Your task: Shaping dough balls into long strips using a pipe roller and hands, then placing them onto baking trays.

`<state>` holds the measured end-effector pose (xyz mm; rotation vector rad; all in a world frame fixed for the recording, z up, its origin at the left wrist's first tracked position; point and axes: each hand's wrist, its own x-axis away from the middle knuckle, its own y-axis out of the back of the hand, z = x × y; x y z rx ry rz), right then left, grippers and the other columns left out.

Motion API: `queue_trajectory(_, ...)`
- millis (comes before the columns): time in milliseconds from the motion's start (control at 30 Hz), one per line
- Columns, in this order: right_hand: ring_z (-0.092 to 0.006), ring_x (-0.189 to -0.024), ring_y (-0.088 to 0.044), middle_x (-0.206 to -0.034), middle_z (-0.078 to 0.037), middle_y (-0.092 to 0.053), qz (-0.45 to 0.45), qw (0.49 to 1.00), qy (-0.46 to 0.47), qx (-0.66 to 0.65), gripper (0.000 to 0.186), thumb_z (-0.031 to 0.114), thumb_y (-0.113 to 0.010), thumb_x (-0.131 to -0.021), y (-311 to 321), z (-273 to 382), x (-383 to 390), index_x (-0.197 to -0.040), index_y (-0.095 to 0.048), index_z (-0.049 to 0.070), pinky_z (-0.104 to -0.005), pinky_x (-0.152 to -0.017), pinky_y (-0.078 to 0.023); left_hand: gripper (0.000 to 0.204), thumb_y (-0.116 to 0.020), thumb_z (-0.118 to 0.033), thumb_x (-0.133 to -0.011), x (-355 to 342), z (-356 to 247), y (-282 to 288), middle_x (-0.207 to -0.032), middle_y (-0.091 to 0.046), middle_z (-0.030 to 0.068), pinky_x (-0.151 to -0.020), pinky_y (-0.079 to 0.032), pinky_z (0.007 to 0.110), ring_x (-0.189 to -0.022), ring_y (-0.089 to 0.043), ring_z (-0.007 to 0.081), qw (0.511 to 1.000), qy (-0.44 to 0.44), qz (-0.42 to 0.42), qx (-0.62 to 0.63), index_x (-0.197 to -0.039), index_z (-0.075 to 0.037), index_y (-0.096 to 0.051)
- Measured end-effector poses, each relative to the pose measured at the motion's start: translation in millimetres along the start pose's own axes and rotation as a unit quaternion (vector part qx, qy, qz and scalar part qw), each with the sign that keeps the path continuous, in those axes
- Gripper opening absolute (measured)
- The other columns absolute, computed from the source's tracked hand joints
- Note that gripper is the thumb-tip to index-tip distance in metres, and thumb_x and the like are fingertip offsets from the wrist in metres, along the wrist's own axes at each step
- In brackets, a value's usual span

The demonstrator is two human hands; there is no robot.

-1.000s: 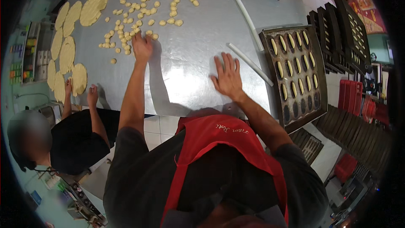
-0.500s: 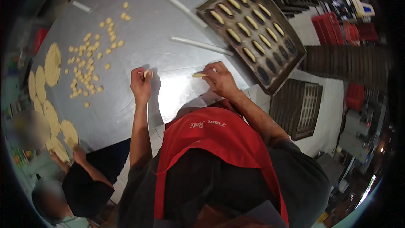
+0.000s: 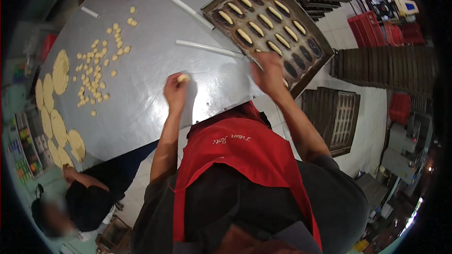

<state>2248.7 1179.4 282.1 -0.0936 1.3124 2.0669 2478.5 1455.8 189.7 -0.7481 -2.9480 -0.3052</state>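
My left hand (image 3: 175, 91) is closed with a small dough ball (image 3: 183, 78) at its fingertips, just above the steel table (image 3: 221, 82). My right hand (image 3: 271, 71) reaches over the near left edge of a dark baking tray (image 3: 325, 42); motion blurs its fingers, and whether they hold anything is hidden. Slim dough rolls (image 3: 265, 20) lie singly in the tray's oval hollows, and several hollows at its right end are bare. A pale piece (image 3: 285, 83) shows just beside my right wrist. Many dough balls (image 3: 97, 68) are scattered on the table to the left.
Flat dough sheets (image 3: 60, 73) line the table's left edge, where a co-worker's hand (image 3: 69, 174) rests. Two white rods (image 3: 209, 48) lie by the tray, and a short one (image 3: 90, 12) lies farther off. Stacked dark trays (image 3: 386, 68) stand at the right, near red crates (image 3: 366, 30).
My right hand has swung right from the table onto the tray, and the dough roll it held no longer shows in it. My left hand has moved slightly right with its dough ball.
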Motion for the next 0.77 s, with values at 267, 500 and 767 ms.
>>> queue_trajectory(267, -0.0343, -0.117, -0.062, -0.114, -0.011, -0.070, 0.099, 0.994, 0.038, 0.013, 0.039, 0.019, -0.077, -0.095, -133, 37, -28, -0.132, -0.071, 0.007, -0.0488, -0.102, -0.048, 0.044, -0.070, -0.021, -0.100, 47, -33, -21, -0.160, -0.057, 0.0181, -0.114, -0.045, 0.057, -0.137, -0.055, 0.0443, 0.841, -0.255, 0.085, -0.470, -0.142, -0.007, -0.071)
queue_trajectory(500, -0.0372, -0.122, -0.061, -0.128, -0.014, -0.068, 0.139, 0.959, 0.210, -0.131, 0.043, 0.012, -0.077, -0.092, -148, 54, -46, -0.134, -0.069, 0.005, -0.0505, -0.110, -0.049, 0.076, -0.061, -0.034, -0.105, -24, -27, -11, -0.181, -0.023, 0.0235, -0.133, -0.023, 0.058, -0.164, -0.026, 0.0472, 0.837, -0.208, -0.014, -0.506, -0.173, -0.010, -0.036)
queue_trajectory(767, -0.0397, -0.125, -0.059, -0.132, -0.020, -0.065, 0.280, 0.949, 0.087, -0.117, 0.060, 0.030, -0.087, -0.086, -136, 39, 16, -0.137, -0.065, 0.009, -0.0541, -0.105, -0.048, 0.074, -0.054, -0.036, -0.108, 33, -11, -6, -0.178, -0.033, 0.0228, -0.133, -0.018, 0.061, -0.165, -0.031, 0.0422, 0.811, -0.222, 0.054, -0.538, -0.171, -0.002, -0.036)
